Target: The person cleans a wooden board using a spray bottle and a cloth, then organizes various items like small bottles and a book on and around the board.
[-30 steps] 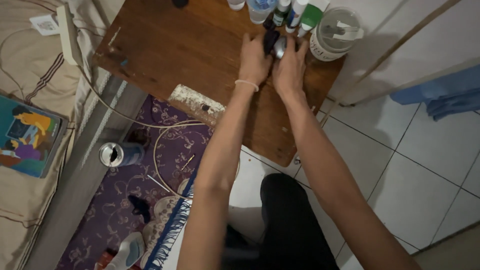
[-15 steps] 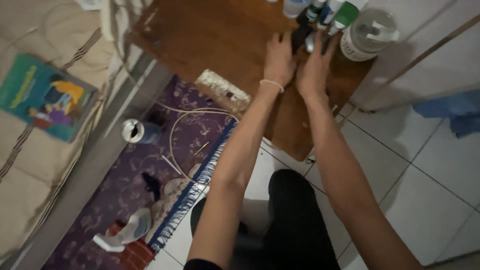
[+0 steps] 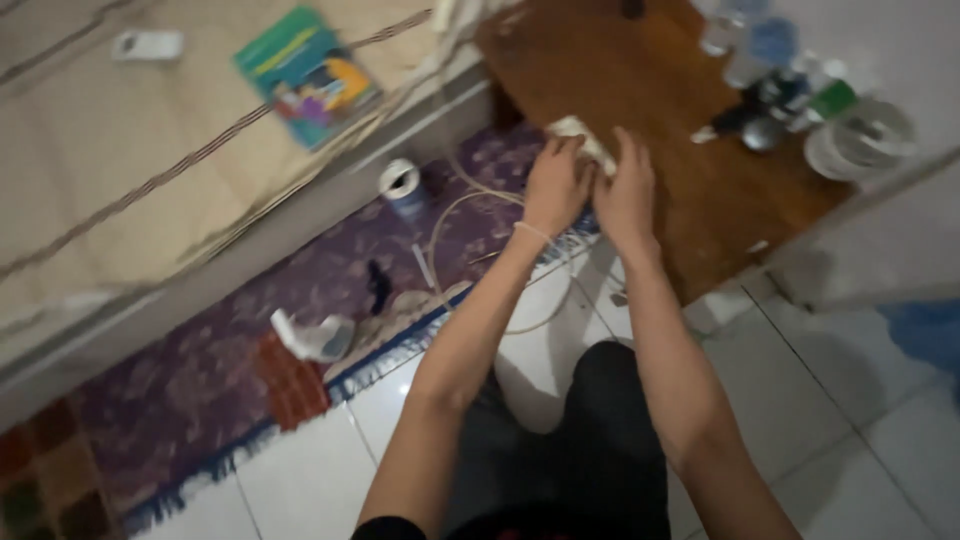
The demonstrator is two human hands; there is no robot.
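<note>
Holding a pale speckled block [image 3: 580, 135] now, I have both hands at the near edge of the brown wooden table [image 3: 690, 150]. A moment ago my hands were up by the bottles [image 3: 770, 60] at the back of the table, and they have come away from those, so the little dark and silver thing [image 3: 755, 120] sits alone there. My left hand [image 3: 553, 187] curls around one end of the block, and my right hand [image 3: 625, 195] curls around the other, fingers wrapped on it. It looks long, flat-sided and rough, like crusty stone. The table top looks smooth and worn. Below lie a soft purple patterned rug [image 3: 330, 290], a round shiny can [image 3: 403, 185], and hard white floor tiles [image 3: 830, 400].
</note>
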